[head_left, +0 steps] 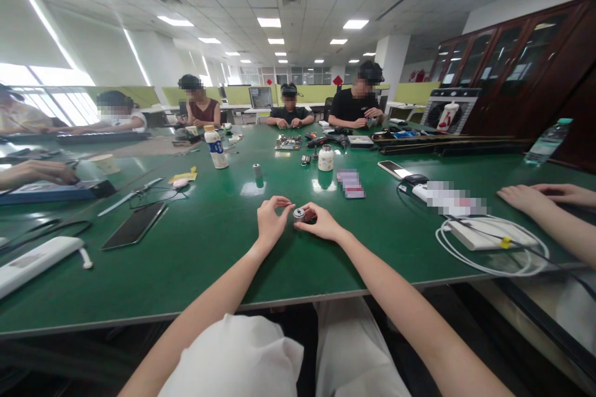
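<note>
Both my hands rest on the green table [223, 260], close together near its front edge. My right hand [319, 223] is closed round a small round metal part [299, 214] with a dark body, held just above the tabletop. My left hand [270, 218] is beside it with thumb and forefinger curled into a pinch, the fingertips right next to the metal part. What the left fingers hold, if anything, is too small to see.
A dark tablet [135, 224] and a white device [37, 257] lie left. A small metal cylinder [257, 170], a white jar [325, 158], a bottle [216, 147], cards [351, 183] and a phone [395, 169] sit ahead. A coiled white cable [488, 242] and another person's hands [535, 195] are right. People sit around the table.
</note>
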Demonstrator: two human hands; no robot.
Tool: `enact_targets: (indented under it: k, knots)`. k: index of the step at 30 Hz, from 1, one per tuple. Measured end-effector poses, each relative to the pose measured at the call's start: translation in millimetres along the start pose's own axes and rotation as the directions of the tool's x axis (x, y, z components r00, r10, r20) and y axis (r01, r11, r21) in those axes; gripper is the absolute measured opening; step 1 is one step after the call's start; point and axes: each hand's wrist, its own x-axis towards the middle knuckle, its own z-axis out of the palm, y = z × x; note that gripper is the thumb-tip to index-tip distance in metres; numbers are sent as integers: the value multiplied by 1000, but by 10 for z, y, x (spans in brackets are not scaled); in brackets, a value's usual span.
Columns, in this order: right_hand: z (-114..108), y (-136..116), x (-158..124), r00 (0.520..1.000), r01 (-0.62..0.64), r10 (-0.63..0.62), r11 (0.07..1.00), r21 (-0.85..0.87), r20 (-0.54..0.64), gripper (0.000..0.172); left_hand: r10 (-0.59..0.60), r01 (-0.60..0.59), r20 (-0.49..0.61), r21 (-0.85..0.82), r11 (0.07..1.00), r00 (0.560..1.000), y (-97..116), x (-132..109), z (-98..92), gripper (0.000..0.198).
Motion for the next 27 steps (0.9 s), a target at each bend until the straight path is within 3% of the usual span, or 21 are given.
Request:
enact_targets:
  k: [3, 10, 15, 22, 27]
  knots:
    - [-2, -14, -2, 1000, 4, -4, 1000, -29, -2, 41, 26, -31, -49, -103, 994, 998, 105, -13, 12, 15]
    - [-5, -16, 7, 1000, 9, -5, 991, -137, 29, 34, 38, -25, 64, -202, 979, 997, 148, -62, 50, 18]
    - [-16, -25, 10, 999, 42, -41, 979, -198, 6, 30, 45, -29, 77, -191, 981, 996, 129, -57, 55, 18]
    - [-22, -10, 10, 999, 50, -52, 989, -138, -7, 29, 41, -25, 87, -175, 984, 995, 148, -58, 48, 16]
    - [-15, 33, 9, 999, 13, -20, 989, -149, -49, 40, 45, -30, 85, -178, 984, 995, 158, -62, 41, 15]
